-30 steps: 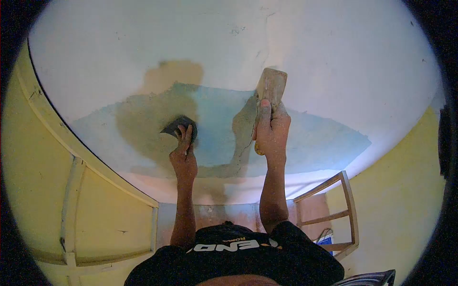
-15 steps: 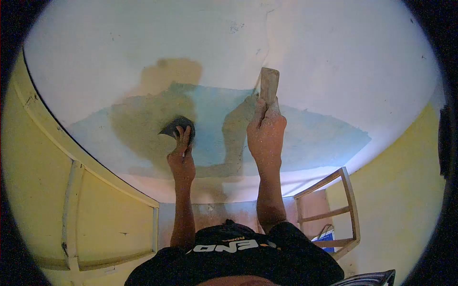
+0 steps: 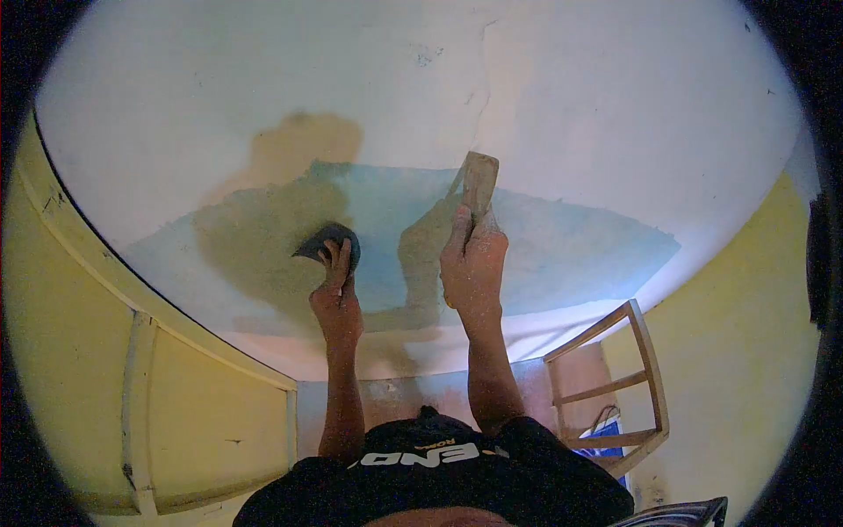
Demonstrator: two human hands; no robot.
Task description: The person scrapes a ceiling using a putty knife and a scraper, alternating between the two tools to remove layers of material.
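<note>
My left hand is closed on a dark, thin sheet-like piece, with one pointed corner sticking out to the left; its exact kind I cannot tell. In my right hand is a putty knife, its flat brownish end pointing away from me. Pale dust or filler coats the fingers of that hand. The knife tip overlaps the upper edge of a blue-green patch on a white surface. A thin crack runs up that surface from near the tip.
Shadows of a head and arms fall across the patch. Yellow walls stand left and right. A wooden frame with crossbars is at the lower right, a blue object behind it. My dark shirt fills the bottom.
My right hand and the putty knife have come down toward me and slightly left, from above the patch's edge to right at it. My left hand stays almost in place.
</note>
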